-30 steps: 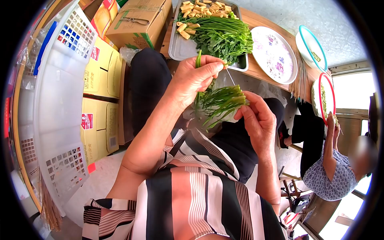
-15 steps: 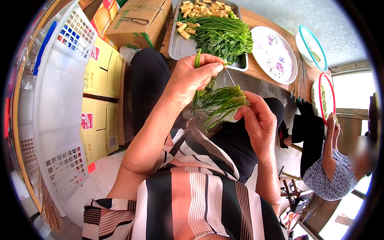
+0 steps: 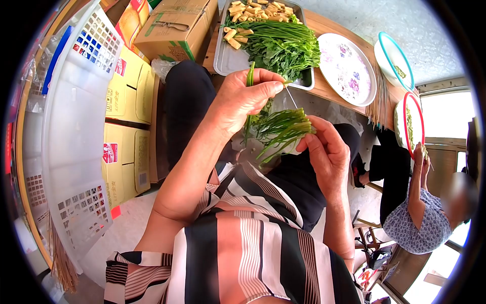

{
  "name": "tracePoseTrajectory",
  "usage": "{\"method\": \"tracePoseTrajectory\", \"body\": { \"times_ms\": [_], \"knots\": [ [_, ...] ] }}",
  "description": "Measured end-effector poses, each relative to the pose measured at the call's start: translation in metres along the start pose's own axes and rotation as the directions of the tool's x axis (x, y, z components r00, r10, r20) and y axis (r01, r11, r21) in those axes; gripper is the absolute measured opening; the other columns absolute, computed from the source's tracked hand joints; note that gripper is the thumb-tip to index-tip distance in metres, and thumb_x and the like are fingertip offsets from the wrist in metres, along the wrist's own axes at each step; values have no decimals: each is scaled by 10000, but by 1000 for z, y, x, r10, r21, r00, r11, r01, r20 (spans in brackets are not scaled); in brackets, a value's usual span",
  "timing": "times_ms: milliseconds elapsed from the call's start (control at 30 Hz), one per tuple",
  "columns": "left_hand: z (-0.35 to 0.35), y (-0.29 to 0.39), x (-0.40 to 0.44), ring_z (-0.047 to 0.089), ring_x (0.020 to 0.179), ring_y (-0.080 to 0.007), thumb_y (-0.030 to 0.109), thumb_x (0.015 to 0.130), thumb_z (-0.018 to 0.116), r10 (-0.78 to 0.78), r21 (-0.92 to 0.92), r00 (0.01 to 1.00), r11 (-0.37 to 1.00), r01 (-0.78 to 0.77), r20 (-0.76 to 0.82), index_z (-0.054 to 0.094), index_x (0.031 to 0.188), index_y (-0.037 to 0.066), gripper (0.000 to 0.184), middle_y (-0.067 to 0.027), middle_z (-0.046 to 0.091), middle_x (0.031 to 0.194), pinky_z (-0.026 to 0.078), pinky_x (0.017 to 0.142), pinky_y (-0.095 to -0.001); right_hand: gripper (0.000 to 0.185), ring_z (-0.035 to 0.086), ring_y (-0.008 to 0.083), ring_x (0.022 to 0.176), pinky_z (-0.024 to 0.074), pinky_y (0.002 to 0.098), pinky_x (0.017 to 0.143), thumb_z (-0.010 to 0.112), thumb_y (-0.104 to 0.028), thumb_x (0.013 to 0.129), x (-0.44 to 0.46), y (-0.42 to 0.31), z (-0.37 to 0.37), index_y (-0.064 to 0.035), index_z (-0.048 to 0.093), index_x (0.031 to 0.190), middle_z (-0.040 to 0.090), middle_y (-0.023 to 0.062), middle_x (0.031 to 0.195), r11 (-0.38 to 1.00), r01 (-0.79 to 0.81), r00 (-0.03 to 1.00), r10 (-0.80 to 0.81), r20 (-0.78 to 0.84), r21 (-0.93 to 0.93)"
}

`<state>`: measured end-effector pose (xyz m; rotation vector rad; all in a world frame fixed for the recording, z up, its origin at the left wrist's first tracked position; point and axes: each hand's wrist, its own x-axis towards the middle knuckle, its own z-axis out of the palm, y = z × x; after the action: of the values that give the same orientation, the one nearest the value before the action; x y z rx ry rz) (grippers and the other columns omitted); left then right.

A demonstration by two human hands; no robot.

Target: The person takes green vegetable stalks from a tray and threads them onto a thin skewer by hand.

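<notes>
Strung along a thin skewer [image 3: 291, 97] is a bunch of green stems [image 3: 283, 127], cut ends to the right and loose ends drooping left. My right hand [image 3: 329, 152] pinches this skewer of greens at its lower end, the stick itself hidden there. Up and to the left, my left hand [image 3: 248, 99] is closed on a few leafy green stems [image 3: 250, 74]. A short stem piece shows between its thumb and forefinger, at the skewer's bare upper tip. Longer leaves hang below that hand.
A metal tray [image 3: 225, 62] with greens [image 3: 283, 43] and tan rolled pieces [image 3: 238, 35] sits on the wooden table [image 3: 324, 23]. Beside it are a flowered plate [image 3: 347, 71], skewers [image 3: 378, 109] and basins [image 3: 387, 53]. Boxes [image 3: 126, 157] stand left; a co-worker [image 3: 420, 218] sits right.
</notes>
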<state>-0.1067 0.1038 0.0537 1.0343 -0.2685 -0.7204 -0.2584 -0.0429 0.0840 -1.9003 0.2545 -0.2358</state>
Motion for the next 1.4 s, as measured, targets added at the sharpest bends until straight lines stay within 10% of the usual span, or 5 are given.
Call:
{"method": "tracePoseTrajectory", "body": {
  "times_ms": [500,600,733,1167,1400],
  "knots": [
    [13,-15,-1,450,560,-3,155,880,651,77,301,987,946,-117,141,668,955,30,146,38,594,705,326,503,-155,248,524,47,633,415,199,586,529,-42,907,12,4,1,-8,583,1146,624,24,712,998,-44,998,42,-45,-38],
    [13,-29,4,595,711,-141,97,910,579,437,703,891,595,-389,123,634,965,9,117,-27,606,841,470,629,-276,277,515,38,632,400,185,574,554,-53,911,14,8,-1,-11,562,1185,629,13,725,993,-93,992,98,-77,68],
    [19,-30,-2,622,823,-312,9,807,599,554,931,811,163,-326,187,587,933,39,130,-99,596,900,501,675,-390,427,548,44,738,436,169,647,625,-34,883,19,8,3,-1,476,1283,633,22,858,966,-49,984,90,-152,253],
    [35,-27,-11,624,789,-339,20,795,649,465,812,865,422,-403,187,570,941,17,166,-134,624,869,490,652,-393,513,559,59,863,466,195,745,646,14,852,35,5,10,-13,434,1318,606,34,935,938,86,975,-10,-222,336],
    [33,-23,-13,620,794,-339,30,798,657,479,865,860,342,-367,176,566,932,15,162,-136,622,871,483,650,-394,514,555,55,852,459,187,749,645,-2,861,38,2,17,-12,421,1323,606,31,937,899,110,980,-28,-195,424]
  ]
}}
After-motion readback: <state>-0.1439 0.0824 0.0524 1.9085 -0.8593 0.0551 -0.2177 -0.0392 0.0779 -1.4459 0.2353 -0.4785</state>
